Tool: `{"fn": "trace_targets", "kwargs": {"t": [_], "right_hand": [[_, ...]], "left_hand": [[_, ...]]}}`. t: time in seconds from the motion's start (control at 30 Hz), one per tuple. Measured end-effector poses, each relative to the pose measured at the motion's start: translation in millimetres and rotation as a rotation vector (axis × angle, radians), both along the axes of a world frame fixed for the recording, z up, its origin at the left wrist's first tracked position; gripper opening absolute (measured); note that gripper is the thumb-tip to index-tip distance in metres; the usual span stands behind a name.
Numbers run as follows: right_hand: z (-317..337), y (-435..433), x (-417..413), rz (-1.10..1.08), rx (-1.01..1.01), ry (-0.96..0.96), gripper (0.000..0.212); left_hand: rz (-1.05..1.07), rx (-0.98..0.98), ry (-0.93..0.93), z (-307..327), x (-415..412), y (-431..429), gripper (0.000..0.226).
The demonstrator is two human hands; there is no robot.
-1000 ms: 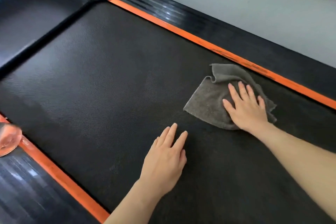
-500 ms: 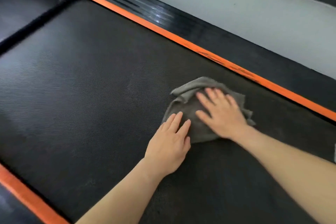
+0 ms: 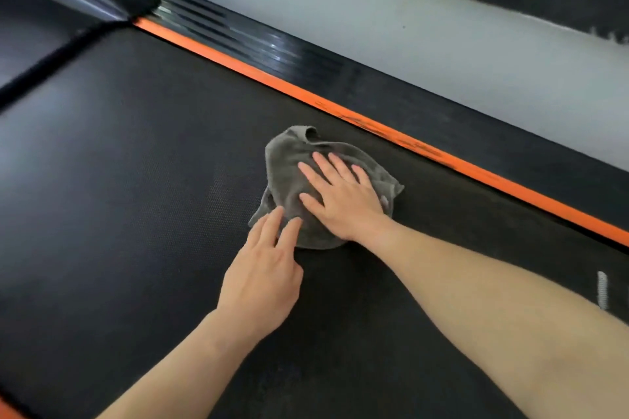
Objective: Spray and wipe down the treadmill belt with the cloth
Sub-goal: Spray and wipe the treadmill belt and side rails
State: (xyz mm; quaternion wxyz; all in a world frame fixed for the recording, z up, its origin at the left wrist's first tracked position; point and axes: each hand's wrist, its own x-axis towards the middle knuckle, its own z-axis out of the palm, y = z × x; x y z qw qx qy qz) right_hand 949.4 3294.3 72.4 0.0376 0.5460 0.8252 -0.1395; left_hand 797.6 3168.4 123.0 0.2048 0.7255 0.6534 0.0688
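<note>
A grey cloth (image 3: 287, 167) lies bunched on the black textured treadmill belt (image 3: 136, 180), near the belt's right side. My right hand (image 3: 340, 194) presses flat on the cloth with its fingers straight and spread. My left hand (image 3: 263, 272) lies flat on the belt just in front of the cloth, and its fingertips touch the cloth's near edge. No spray bottle is in view.
An orange stripe (image 3: 391, 136) and a ribbed black side rail (image 3: 258, 44) run along the belt's right edge, with a grey wall base (image 3: 442, 37) behind. The black motor cover (image 3: 51, 3) rises at the top left. Another orange stripe (image 3: 5, 410) shows at the bottom left.
My right hand has slid the cloth leftward across the belt, away from the orange stripe, bunching it up. The cloth now meets my left hand's fingertips. The pink object at the left edge has left view.
</note>
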Motion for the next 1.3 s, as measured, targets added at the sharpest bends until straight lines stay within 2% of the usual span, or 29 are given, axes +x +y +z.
{"fn": "trace_targets", "kwargs": {"t": [0.1,0.2,0.33,0.37,0.43,0.5,0.57,0.67,0.73,0.87,0.97,1.0,1.07,1.17,1.23,1.3], "right_hand": [[3.3,10.7,75.8,-0.283,0.024,-0.068,0.063],[4.8,-9.6,130.5,-0.449,-0.001,-0.167,0.067],[3.8,-5.4,89.5,-0.639,-0.019,-0.172,0.070],[2.6,-7.2,63.6,-0.598,-0.032,-0.148,0.070],[-0.9,-21.7,3.3,-0.336,-0.034,-0.083,0.070],[-5.8,-47.3,-55.4,-0.008,-0.076,-0.038,0.067],[-5.7,-68.7,-94.2,0.221,-0.104,-0.055,0.068],[-1.6,-63.2,-87.4,0.325,-0.049,-0.012,0.063],[-4.6,-45.5,-52.0,0.240,0.030,0.015,0.064],[-3.3,5.2,34.4,-0.214,0.061,-0.110,0.073],[-3.7,17.4,3.1,-0.441,-0.001,-0.110,0.070],[-3.0,15.6,-22.3,-0.455,0.009,-0.101,0.069],[-4.1,3.6,-87.2,-0.286,0.023,-0.037,0.067],[-2.7,-60.5,-178.2,0.193,-0.042,0.045,0.063],[-2.6,-122.0,-219.4,0.486,-0.093,0.030,0.058],[-2.4,-153.9,-227.7,0.663,-0.062,-0.022,0.059]], "left_hand": [[-0.124,0.023,0.022,7.3,16.5,13.4,0.059],[-0.146,-0.005,-0.005,7.6,35.1,23.7,0.053],[-0.136,-0.030,-0.028,3.0,44.2,23.7,0.048],[-0.127,-0.037,-0.047,0.5,42.4,19.2,0.047],[-0.072,-0.038,-0.093,-1.7,30.9,6.7,0.039],[0.076,-0.022,-0.105,1.0,7.7,-7.9,0.018],[0.197,-0.017,-0.088,4.6,-22.1,-26.8,0.002],[0.168,-0.064,0.025,4.6,-51.4,-51.4,0.026],[0.207,-0.072,0.054,7.8,-57.0,-56.9,0.037],[0.206,-0.033,-0.015,11.9,-45.0,-48.2,0.044],[0.169,-0.011,-0.054,14.7,-40.5,-53.8,0.046],[0.164,0.003,-0.064,14.5,-42.7,-58.0,0.046],[0.202,0.019,-0.058,12.8,-59.2,-67.0,0.050],[0.322,0.053,-0.024,11.2,-90.5,-73.2,0.060],[0.422,0.119,-0.029,13.3,-109.2,-79.2,0.057],[0.499,0.110,-0.039,14.2,-122.8,-86.9,0.053]]}}
